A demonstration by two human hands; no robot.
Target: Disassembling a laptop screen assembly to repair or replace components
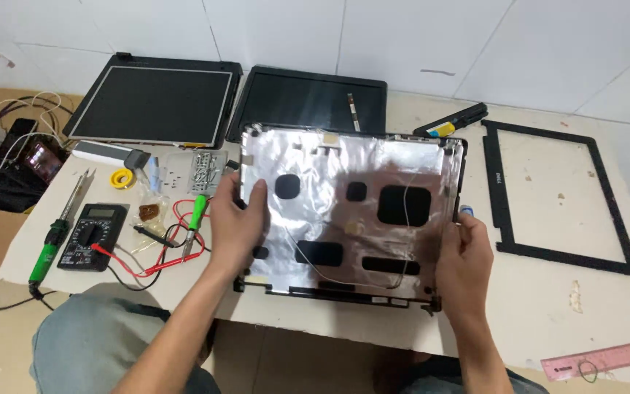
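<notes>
A yellow sticker (442,130) marks the black battery pack (452,120) lying at the far side of the desk (534,306), and a small white mark (496,177) sits on the left bar of the black screen bezel (559,195) to the right; neither can be read. A yellow roll (122,178) lies on the left beside a grey-and-white box (111,153).

The laptop lid back (351,211), its inside lined with crinkled silver foil with black cut-out patches and thin wires running across it, lies in the middle of the desk, near its front edge. The left hand (235,219) clasps the lid's left edge, thumb laid on the foil and fingers curled behind it. The right hand (464,255) closes on the lid's right edge near the near corner, fingers folded round the rim; a small blue-tipped thing just above that hand is too small to make out.

Far behind lie a flat screen panel (151,106) and a black cover (308,102). On the left are a multimeter (92,236) with red and black leads, a green-handled soldering iron (49,244) and a green-handled screwdriver (196,215). A pink ruler (607,359) is cut off at the near right edge.
</notes>
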